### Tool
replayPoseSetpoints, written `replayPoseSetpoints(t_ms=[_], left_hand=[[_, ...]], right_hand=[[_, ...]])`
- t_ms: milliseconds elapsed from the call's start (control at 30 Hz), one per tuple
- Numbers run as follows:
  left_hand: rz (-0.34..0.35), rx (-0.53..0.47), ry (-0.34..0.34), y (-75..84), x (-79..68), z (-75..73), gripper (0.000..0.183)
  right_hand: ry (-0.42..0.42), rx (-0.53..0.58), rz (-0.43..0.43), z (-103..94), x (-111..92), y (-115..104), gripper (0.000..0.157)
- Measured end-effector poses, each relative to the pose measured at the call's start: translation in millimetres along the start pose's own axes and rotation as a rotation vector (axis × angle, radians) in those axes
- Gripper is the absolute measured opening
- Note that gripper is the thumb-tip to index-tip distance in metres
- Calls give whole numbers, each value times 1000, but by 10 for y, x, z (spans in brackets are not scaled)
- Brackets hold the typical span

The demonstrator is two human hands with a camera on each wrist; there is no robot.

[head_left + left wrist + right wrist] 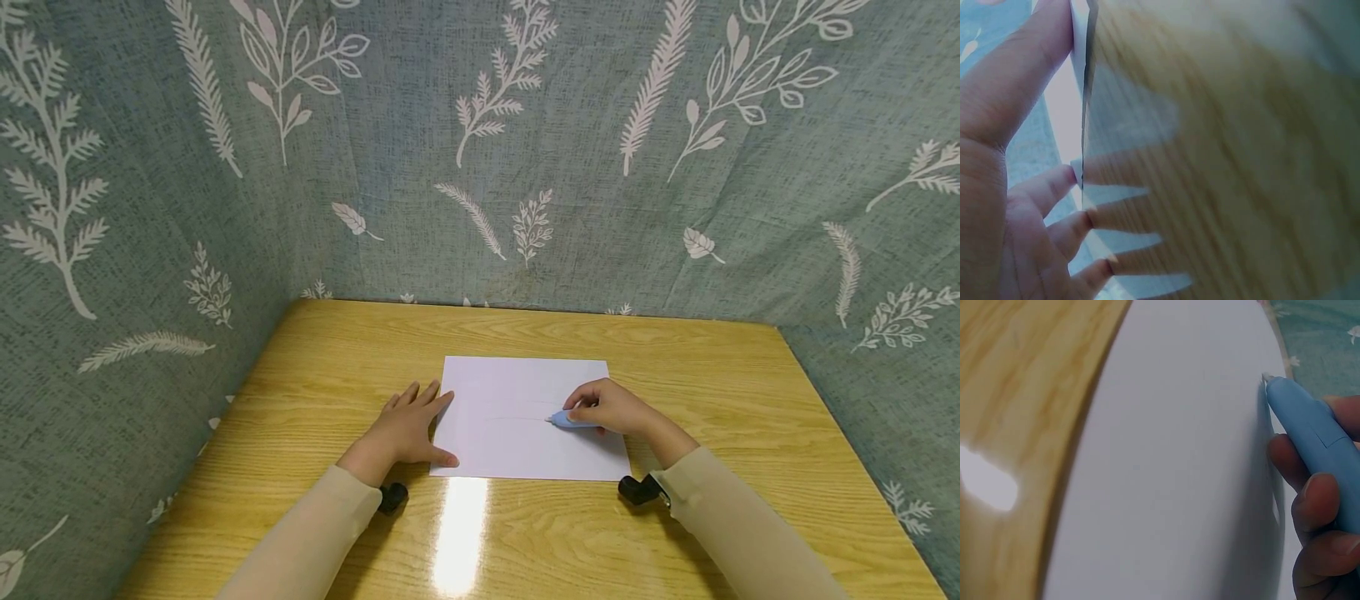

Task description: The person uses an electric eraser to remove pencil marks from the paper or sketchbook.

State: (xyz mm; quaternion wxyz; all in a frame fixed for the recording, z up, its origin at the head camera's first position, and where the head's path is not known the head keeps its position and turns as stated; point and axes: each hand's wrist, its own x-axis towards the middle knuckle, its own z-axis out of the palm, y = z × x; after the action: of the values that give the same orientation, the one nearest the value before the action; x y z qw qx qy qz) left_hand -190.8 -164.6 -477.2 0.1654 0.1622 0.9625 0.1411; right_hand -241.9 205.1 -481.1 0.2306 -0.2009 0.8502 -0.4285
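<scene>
— What have you got in front of you?

— A white rectangular sheet of paper (517, 417) lying flat on a glossy light wooden table (675, 358), about in the middle of it and close to my side. There's a faint thin line (517, 417) drawn across the middle of the sheet.

— And the pen?

— It's a pale blue plastic pen (568, 420), and its tip touches the paper at the right end of that line. My right hand (611, 407) grips it, fingers curled round the barrel; the wrist view shows my fingertips (1316, 500) pressed against the blue body, with the point down on the white surface.

— What about your other hand?

— My left hand (408, 429) lies flat, fingers straight and spread. It rests on the table at the sheet's left edge, with the thumb (442, 457) and one fingertip reaching onto the paper. It grasps nothing.

— What's around the table?

— Grey-green fabric printed with white leaves and ferns (480, 150) hangs behind and on both sides. A bright patch of light (459, 533) reflects off the tabletop just in front of the sheet.
</scene>
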Motion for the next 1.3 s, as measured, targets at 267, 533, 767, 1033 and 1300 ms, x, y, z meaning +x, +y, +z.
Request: replayPoseSetpoints(t_ms=[267, 533, 767, 1033, 1300], left_hand=[[0, -9, 2, 5, 2, -14, 110], [9, 4, 5, -8, 18, -2, 111], [7, 2, 3, 2, 11, -6, 110], [7, 8, 2, 7, 3, -8, 110], [6, 5, 1, 5, 0, -4, 111]], right_hand=[[-6, -13, -4, -9, 23, -9, 18], [-4, -10, -8, -3, 36, -11, 19], [7, -9, 4, 15, -7, -110, 20], [3, 4, -19, 23, -73, -264, 19], [-10, 3, -14, 29, 44, -26, 18]])
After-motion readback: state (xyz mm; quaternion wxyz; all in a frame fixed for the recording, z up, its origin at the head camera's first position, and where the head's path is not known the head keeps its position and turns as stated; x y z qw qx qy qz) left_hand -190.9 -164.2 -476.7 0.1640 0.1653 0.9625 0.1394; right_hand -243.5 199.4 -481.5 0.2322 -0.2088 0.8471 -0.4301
